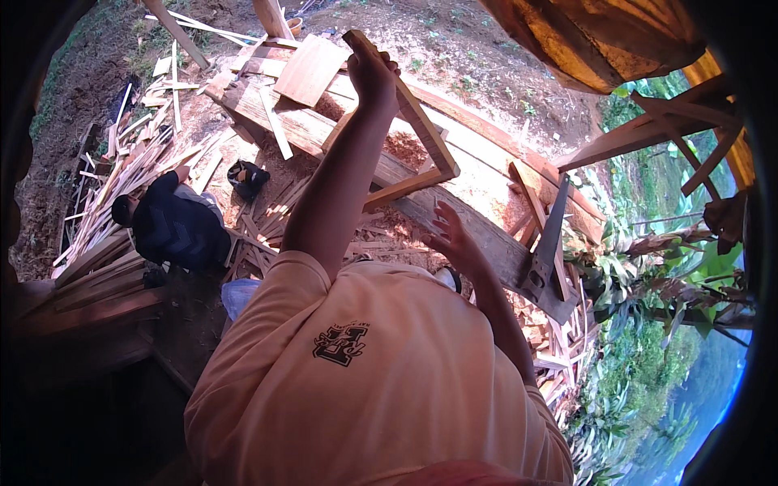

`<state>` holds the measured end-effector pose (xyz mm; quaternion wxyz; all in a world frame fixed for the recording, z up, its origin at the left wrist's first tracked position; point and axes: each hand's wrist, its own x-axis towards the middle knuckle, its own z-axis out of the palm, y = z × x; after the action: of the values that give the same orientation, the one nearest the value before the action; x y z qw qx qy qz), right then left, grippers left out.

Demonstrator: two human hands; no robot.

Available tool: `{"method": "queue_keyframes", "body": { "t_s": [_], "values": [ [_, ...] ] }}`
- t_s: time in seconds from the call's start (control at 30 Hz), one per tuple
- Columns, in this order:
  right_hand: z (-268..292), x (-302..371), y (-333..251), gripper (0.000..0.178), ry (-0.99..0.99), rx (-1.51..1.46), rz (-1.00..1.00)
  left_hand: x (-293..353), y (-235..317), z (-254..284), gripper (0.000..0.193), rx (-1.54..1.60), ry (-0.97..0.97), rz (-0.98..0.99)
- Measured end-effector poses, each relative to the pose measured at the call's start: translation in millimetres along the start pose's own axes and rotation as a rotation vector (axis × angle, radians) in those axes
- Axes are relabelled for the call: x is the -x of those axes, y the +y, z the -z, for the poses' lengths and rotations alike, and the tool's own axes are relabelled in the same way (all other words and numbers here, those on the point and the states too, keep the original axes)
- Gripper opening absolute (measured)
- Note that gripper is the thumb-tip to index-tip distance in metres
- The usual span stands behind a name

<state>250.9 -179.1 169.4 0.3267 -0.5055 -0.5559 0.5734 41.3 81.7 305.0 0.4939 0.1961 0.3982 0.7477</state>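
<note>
My left hand (374, 79) is stretched far forward, its fingers wrapped round the upper side of a wooden frame (427, 136). The frame is made of joined wood strips and tilts above a long, worn workbench plank (490, 247). Part of it is hidden behind my left forearm. Just right of the frame's near corner, my right hand (458, 240) is in the air with its fingers spread, holding nothing. A handsaw (549, 231) lies at the right end of the bench, its blade pointing away from me.
At the left a person in dark clothes (180, 223) bends down beside a heap of wood strips (121, 190). A dark bag (247, 178) is on the ground nearby. A flat board (311, 70) rests at the bench's far left end. Wooden posts (648, 130) and an orange tarp (600, 36) are at the upper right.
</note>
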Motion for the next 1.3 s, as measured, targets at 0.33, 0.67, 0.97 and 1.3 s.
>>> {"method": "queue_keyframes", "body": {
  "t_s": [0.33, 0.67, 0.97, 1.3],
  "values": [
    [-51, -33, -6, 0.030, 0.315, -0.570, -0.231, -44, -107, 25, 0.066, -0.235, -0.032, 0.131],
    [29, -102, 75, 0.023, 0.359, -0.464, -0.489, 65, -69, 358, 0.038, -1.593, -0.720, 0.268],
    [18, -222, 145, 0.026, 0.372, -0.281, -0.574, 104, -43, 637, 0.048, -2.060, -0.805, 0.436],
    [-19, -262, 158, 0.026, 0.537, -0.199, -0.603, 45, -4, 600, 0.046, -1.475, -0.469, 0.879]
  ]
}}
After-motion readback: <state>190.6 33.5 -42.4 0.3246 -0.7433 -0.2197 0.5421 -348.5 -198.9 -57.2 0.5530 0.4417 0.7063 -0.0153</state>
